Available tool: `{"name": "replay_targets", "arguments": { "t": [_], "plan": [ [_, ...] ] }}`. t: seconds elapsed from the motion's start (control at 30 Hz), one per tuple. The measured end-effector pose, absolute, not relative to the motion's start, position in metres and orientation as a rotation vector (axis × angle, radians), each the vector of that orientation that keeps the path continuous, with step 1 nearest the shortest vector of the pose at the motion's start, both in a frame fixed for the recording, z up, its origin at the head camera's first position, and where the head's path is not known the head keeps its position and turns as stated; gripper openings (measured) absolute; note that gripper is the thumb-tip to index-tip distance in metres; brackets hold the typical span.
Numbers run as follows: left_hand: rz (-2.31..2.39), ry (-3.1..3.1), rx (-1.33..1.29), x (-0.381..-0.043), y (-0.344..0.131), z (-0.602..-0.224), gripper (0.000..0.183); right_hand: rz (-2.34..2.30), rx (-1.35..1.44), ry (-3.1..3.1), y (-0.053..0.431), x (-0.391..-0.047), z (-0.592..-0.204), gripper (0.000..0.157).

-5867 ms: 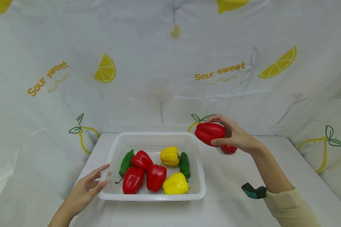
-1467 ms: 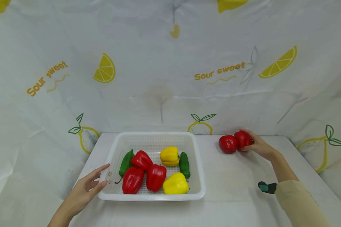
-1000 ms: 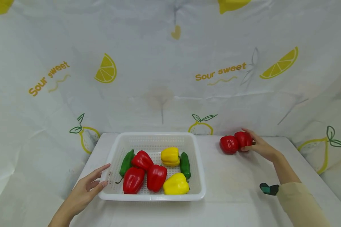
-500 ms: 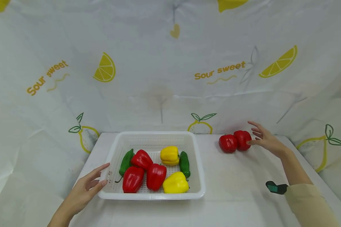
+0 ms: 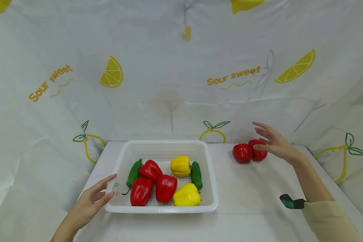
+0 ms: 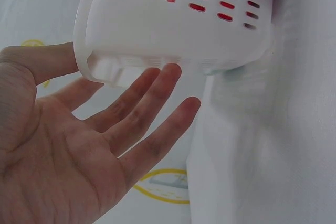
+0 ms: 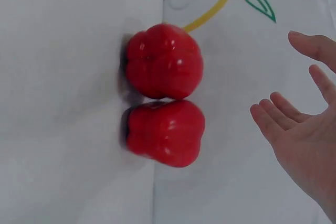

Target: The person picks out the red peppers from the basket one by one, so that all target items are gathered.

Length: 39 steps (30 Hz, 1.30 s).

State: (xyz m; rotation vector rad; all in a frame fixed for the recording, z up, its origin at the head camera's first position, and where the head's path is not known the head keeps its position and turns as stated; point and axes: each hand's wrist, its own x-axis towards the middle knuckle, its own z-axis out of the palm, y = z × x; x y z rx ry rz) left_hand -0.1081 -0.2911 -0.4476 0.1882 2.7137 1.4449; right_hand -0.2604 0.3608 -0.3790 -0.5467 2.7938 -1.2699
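Observation:
My left hand (image 5: 85,204) rests its fingertips at the left rim of a white plastic basket (image 5: 160,210). In the left wrist view its fingers stretch loosely along the basket's wall (image 6: 147,30). On the table to the right, two red bell peppers sit side by side, one on the left (image 5: 242,153) and one on the right (image 5: 260,155). Above the right one hovers my right hand (image 5: 276,144), fingers spread and holding nothing; its thumb overlaps that pepper in the head view. The right wrist view shows this hand apart from both bell peppers (image 7: 165,132).
In the basket lie several red bell peppers (image 5: 166,189), two yellow bell peppers (image 5: 187,195) and two green peppers (image 5: 196,175). A white cloth with lemon prints (image 5: 169,84) hangs behind the white table (image 5: 245,198). A dark strap piece (image 5: 291,202) sticks out at the right sleeve.
The right hand carried a red bell pepper from beside the basket to the other one, let it go and lifted off, then moved slightly left over it. Left hand and basket stayed put.

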Motion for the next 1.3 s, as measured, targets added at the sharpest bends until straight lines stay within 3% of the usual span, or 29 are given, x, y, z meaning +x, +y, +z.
{"name": "replay_targets", "arguments": {
  "t": [0.7, 1.3],
  "plan": [
    [1.448, 2.719, 0.182, -0.107, -0.290, -0.446, 0.061, -1.168, -1.019, 2.676, 0.255, -0.252, -0.345, 0.081],
    [1.431, 2.699, 0.119, -0.107, -0.289, -0.444, 0.063, -1.161, -1.175, 2.460, 0.186, -0.245, -0.331, 0.077]
  ]
}}
